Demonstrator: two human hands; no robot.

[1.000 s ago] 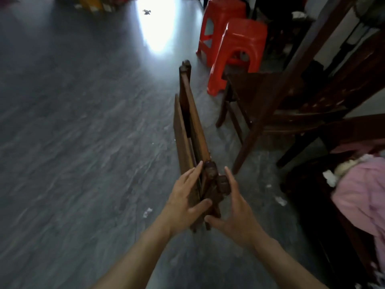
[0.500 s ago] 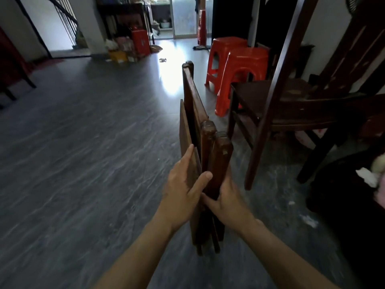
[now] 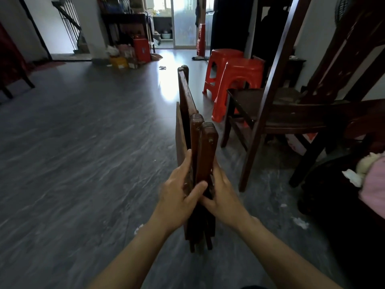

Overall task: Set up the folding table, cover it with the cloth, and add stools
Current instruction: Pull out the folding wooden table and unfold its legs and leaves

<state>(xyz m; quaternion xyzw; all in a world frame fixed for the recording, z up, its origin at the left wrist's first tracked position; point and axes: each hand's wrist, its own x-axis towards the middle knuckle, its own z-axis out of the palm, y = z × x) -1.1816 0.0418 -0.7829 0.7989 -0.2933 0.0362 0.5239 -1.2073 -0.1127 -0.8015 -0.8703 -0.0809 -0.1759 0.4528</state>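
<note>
Compared with a second ago, the folded dark-brown wooden table (image 3: pixel 205 142) stands steeper, and its rounded leg ends now rise above my hands instead of sitting level with them. My left hand (image 3: pixel 177 197) lies along the table's left face with the fingers nearly straight and the thumb hooked across the near edge. My right hand (image 3: pixel 224 195) clasps the opposite side, thumb on the near edge, fingers hidden behind the wood. Between them the table is held on edge over the grey plank floor (image 3: pixel 83 163); whether its lower end touches down I cannot tell. Two red plastic stools (image 3: pixel 239 78) stand together beyond it to the right, beside a dark wooden chair (image 3: pixel 281 115).
</note>
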